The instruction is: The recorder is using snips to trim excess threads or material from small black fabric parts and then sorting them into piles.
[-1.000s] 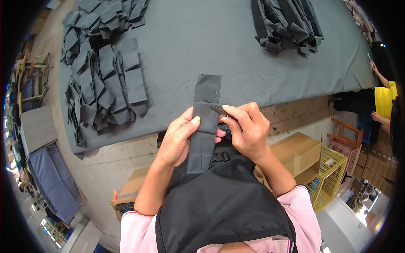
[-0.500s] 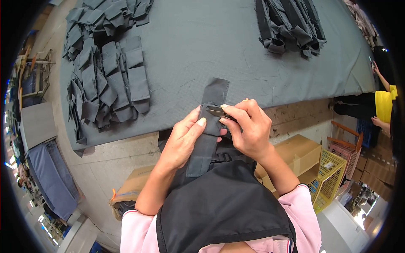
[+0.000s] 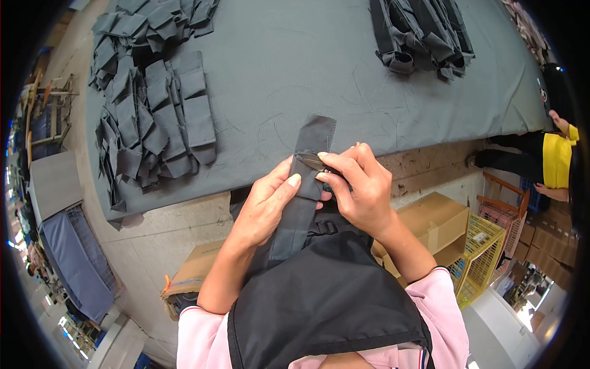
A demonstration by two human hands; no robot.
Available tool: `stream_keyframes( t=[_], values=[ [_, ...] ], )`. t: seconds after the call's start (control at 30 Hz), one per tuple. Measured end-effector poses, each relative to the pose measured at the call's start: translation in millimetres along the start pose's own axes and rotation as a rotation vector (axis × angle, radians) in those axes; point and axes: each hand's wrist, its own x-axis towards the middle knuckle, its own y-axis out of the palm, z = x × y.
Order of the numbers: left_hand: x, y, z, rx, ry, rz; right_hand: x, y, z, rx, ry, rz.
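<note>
Spreading across the upper picture, a wide table covered in grey cloth [image 3: 295,67] carries a big heap of folded dark grey fabric pieces [image 3: 153,117] at its left and a smaller pile of dark grey straps [image 3: 424,31] at the far right. Below its near edge sit brown cardboard boxes [image 3: 430,221] and a yellow wire basket [image 3: 482,246]. At centre, over a black apron [image 3: 326,295], both hands hold a long dark grey fabric strip [image 3: 304,184] in the air. Its long axis runs from the chest up and away, leaning slightly right, its far end reaching over the table edge. The left hand [image 3: 264,206] grips the strip from the left, thumb on top. The right hand [image 3: 359,187] pinches a small metal tool [image 3: 312,162] against the strip's upper part, which lies between both hands, equally near each.
</note>
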Motion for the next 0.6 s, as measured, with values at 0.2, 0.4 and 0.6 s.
stream_keyframes(
  t=[0.2, 0.4, 0.6],
  values=[
    [0, 0, 2, 0.013, -0.028, -0.024, -6, 3, -1, -0.11, -0.126, -0.036],
    [-2, 3, 7, 0.028, 0.03, -0.099, -15, -7, 11, 0.085, 0.153, -0.097],
    [1, 0, 11, -0.022, 0.039, -0.076, -1, 6, 9, 0.515, 0.548, 0.031]
  ],
)
